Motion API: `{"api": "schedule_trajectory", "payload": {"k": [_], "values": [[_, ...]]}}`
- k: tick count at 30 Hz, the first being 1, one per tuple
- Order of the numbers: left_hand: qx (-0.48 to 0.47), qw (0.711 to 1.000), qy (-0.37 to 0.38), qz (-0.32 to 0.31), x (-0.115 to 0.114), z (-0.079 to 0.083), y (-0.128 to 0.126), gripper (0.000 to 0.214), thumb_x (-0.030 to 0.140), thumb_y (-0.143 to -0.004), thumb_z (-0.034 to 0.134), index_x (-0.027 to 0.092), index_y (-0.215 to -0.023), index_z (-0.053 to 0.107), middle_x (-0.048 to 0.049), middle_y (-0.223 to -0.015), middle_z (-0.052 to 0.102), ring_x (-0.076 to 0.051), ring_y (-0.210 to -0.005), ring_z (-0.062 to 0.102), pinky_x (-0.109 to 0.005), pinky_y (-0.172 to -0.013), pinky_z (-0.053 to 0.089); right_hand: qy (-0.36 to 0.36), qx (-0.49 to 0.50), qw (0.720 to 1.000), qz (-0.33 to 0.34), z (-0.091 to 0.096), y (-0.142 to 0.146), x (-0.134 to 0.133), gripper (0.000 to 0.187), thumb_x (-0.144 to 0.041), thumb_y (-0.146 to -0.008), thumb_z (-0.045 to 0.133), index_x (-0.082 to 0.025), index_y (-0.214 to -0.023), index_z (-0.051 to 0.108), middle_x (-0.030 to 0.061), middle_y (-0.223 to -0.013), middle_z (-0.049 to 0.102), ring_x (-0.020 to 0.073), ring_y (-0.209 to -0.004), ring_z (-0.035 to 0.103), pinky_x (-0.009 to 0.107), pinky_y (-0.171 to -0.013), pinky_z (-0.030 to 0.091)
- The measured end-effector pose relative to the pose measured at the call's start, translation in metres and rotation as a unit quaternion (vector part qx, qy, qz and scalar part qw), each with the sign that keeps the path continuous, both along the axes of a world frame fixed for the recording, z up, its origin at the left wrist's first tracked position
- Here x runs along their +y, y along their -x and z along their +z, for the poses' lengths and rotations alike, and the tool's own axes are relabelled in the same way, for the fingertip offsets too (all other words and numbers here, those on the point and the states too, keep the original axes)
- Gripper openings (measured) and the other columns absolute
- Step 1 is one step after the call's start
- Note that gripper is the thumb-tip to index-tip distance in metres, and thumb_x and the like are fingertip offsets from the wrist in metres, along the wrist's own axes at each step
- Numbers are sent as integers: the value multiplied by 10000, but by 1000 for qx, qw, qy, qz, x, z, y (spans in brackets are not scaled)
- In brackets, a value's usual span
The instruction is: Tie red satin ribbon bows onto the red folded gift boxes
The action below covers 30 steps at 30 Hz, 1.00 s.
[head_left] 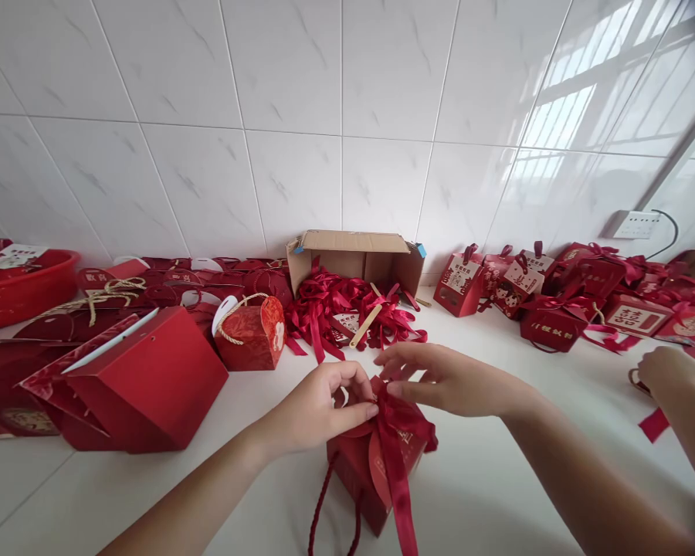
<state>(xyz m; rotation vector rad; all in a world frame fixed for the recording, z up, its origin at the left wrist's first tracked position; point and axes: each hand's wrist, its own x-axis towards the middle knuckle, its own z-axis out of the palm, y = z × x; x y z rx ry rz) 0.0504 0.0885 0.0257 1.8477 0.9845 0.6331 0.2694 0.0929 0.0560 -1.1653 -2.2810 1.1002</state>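
A small red gift box (pixel 362 475) stands on the white floor just in front of me, with a red ribbon (pixel 397 448) tied over its top and a red cord handle hanging at its left. My left hand (pixel 324 405) pinches the ribbon at the knot on top of the box. My right hand (pixel 440 378) also holds the ribbon at the knot, thumb and fingers pressed on it from the right side.
A tipped cardboard carton (pixel 356 255) spills red ribbons (pixel 347 309) by the tiled wall. A large red box (pixel 144 382) and a small round-topped red box (pixel 252 332) lie left. Several tied red boxes (pixel 556 297) sit right, where another person's hand (pixel 666 371) rests. Red basin (pixel 23 286) far left.
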Motion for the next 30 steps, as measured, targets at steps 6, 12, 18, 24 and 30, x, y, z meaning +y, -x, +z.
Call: {"api": "schedule_trajectory", "payload": {"k": [6,12,18,24,30], "values": [[3,1000,13,5,-1,2,1,87,260,-777,621,184,-818,608,9,-789,593,-124,-736,532,-251,-690,430,14,-18,998,57,-5,3,17,214,-245,-786,639,-213,-989,579,9,-869,638,150,-780,596,249,-676,478],[7,1000,14,2,-1,5,4,169,256,-788,604,220,-952,631,3,-861,621,-146,-812,563,-275,-769,447,-92,-11,986,142,3,0,13,238,-87,-821,553,-236,-993,623,7,-897,635,143,-807,583,250,-729,469],[50,999,5,10,-2,6,6,140,264,-811,577,250,-876,700,6,-901,688,-162,-850,573,-272,-796,450,-147,-48,965,211,-4,-2,9,446,-45,-891,438,-324,-1167,649,48,-968,593,132,-816,570,236,-710,459],[62,997,-7,50,2,3,9,108,303,-805,595,226,-798,670,12,-817,662,-154,-804,565,-257,-751,452,-187,-87,951,229,-16,-2,15,574,44,-807,463,-375,-1148,658,32,-924,552,139,-810,517,242,-695,425],[77,996,15,50,7,7,13,116,283,-809,571,214,-828,662,2,-823,649,-158,-798,568,-265,-756,454,-182,-72,951,239,-18,-3,20,560,67,-789,456,-344,-1075,704,24,-838,499,118,-753,477,224,-688,416]]}}
